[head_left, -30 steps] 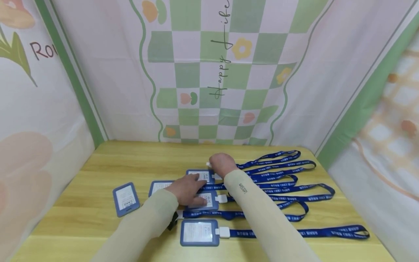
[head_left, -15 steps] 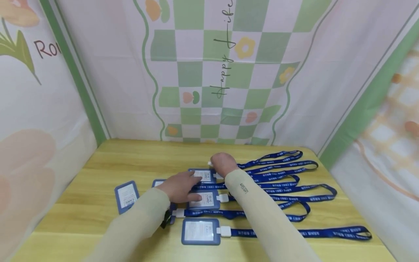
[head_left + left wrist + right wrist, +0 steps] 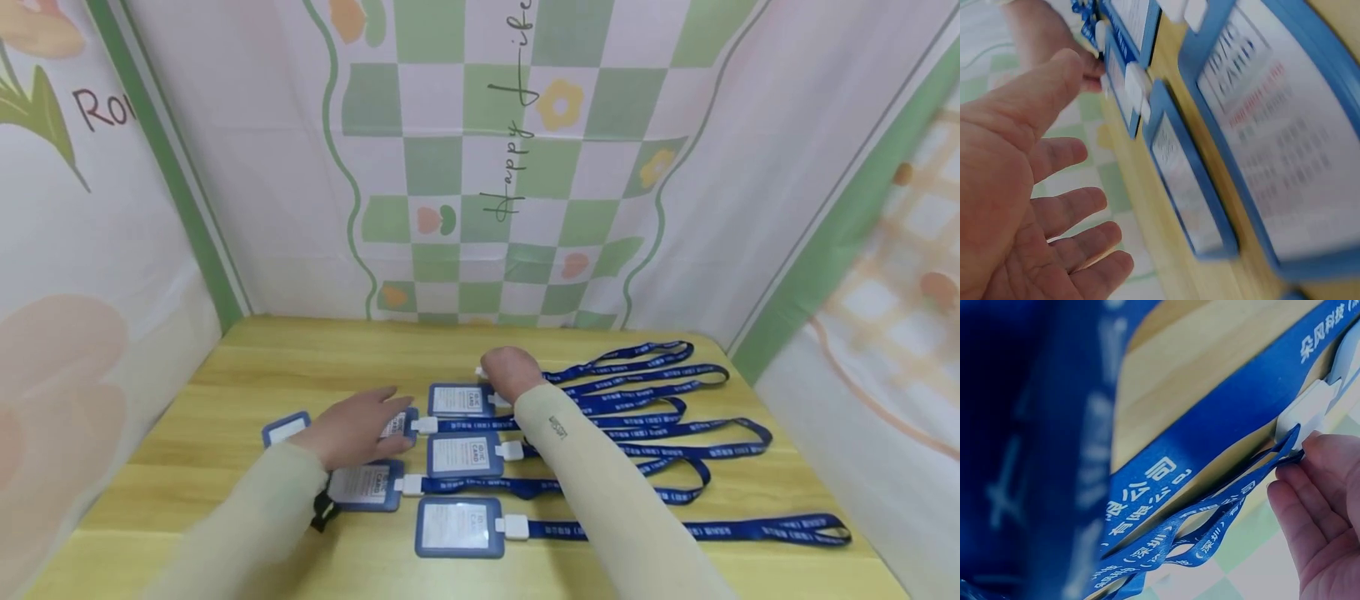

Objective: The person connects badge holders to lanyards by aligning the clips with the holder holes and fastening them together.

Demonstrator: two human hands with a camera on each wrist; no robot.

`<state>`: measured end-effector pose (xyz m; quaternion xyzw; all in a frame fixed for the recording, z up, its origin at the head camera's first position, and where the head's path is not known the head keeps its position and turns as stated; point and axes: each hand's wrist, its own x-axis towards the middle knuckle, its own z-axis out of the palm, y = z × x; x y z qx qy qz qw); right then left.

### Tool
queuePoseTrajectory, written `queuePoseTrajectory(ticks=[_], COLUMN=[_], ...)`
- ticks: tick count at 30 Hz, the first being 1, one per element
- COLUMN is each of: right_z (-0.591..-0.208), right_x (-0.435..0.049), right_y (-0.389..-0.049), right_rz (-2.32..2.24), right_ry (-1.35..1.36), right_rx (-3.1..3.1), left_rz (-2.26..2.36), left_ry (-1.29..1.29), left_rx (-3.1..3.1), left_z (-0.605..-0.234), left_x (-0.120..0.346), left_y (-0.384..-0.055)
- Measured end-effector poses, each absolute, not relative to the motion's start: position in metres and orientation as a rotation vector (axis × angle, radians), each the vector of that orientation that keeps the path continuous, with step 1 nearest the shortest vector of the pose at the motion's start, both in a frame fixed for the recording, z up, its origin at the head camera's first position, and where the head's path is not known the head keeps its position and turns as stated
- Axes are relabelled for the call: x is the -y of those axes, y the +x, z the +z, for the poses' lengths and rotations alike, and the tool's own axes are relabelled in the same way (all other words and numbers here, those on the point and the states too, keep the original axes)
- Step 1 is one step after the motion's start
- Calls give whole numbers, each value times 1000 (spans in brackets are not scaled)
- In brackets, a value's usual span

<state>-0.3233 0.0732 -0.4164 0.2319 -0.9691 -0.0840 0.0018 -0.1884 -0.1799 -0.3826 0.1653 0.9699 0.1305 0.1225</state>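
My left hand [image 3: 352, 432] hovers with spread fingers, holding nothing, and partly covers a blue-framed badge holder [image 3: 399, 423]. Left of it lies a loose badge holder [image 3: 287, 428], partly behind the hand and sleeve, with no lanyard showing on it. My right hand [image 3: 510, 373] pinches a blue lanyard [image 3: 1282, 453] near its end, between thumb and fingers; a white clip [image 3: 481, 372] pokes out on its left. Close by is the back badge holder [image 3: 457, 400]. Further badge holders with lanyards lie at the middle [image 3: 465, 455], front [image 3: 459, 528] and front left [image 3: 369, 487].
Several blue lanyards [image 3: 720, 451] stretch rightward across the wooden table [image 3: 300, 358], their loops towards its right edge. A patterned curtain [image 3: 435, 167] hangs behind the table, with more cloth at both sides.
My left hand has moved left off the middle and back badge holders, uncovering them and the front-left one; it now overlaps the loose holder's side. The right hand stays in place.
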Motion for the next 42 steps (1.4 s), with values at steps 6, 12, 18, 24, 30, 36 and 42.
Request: queuePoseTrajectory(ticks=[6, 12, 18, 24, 30, 36, 42], right_z=[-416, -414, -413, -414, -418, -418, -419], right_x=[-78, -82, -82, -82, -79, -75, -72], right_y=[-328, -326, -325, -325, -325, -324, -325], right_rz=[-265, -256, -275, -274, -231, -229, -224], right_ry=[744, 732, 745, 718, 727, 728, 731], right_rx=[3038, 3024, 3030, 3036, 3040, 3057, 3076], left_rz=[347, 294, 283, 280, 307, 305, 312], left_ry=[451, 482, 432, 369, 346, 307, 302], left_rx=[-2864, -2920, -2917, -2904, -2848, -2827, -2831], left_z=[-378, -384, -394, -398, -400, -404, -405], left_x=[209, 230, 248, 259, 262, 263, 264], left_y=[-178, -164, -146, -136, -133, -132, -133])
